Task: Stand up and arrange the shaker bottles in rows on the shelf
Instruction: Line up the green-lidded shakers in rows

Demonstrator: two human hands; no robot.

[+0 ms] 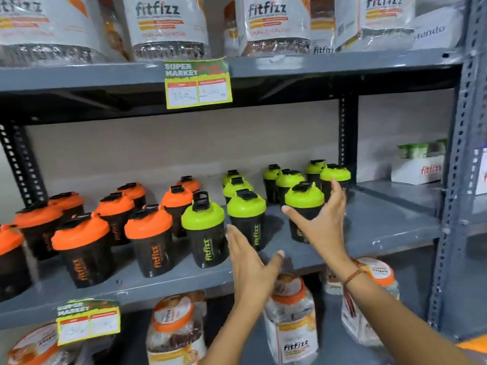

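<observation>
On the shelf (369, 227), the right hand (324, 222), grip open, half-hides a green-lidded shaker (304, 206).

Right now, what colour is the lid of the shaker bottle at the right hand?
Lime green lid, black cap; head view.

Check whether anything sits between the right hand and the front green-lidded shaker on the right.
Nothing visible does. The right hand is open around the green-lidded shaker, thumb in front, fingers behind it. The left hand hovers open nearby, holding nothing.
</observation>
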